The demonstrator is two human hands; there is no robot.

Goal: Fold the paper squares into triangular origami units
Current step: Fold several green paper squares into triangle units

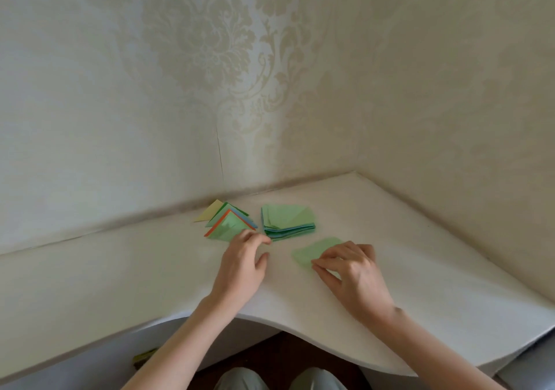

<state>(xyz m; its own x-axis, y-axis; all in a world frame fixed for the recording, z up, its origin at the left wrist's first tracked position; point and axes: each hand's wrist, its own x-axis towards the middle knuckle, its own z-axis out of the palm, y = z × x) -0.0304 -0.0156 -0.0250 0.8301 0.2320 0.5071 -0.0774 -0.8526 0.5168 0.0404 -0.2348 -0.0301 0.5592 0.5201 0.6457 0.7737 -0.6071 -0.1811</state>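
White table (150,269) bears folded triangles (225,221), paper stack (288,221), green sheet (309,253).

Matt green paper sheet (315,251) on a smooth white table (150,269).
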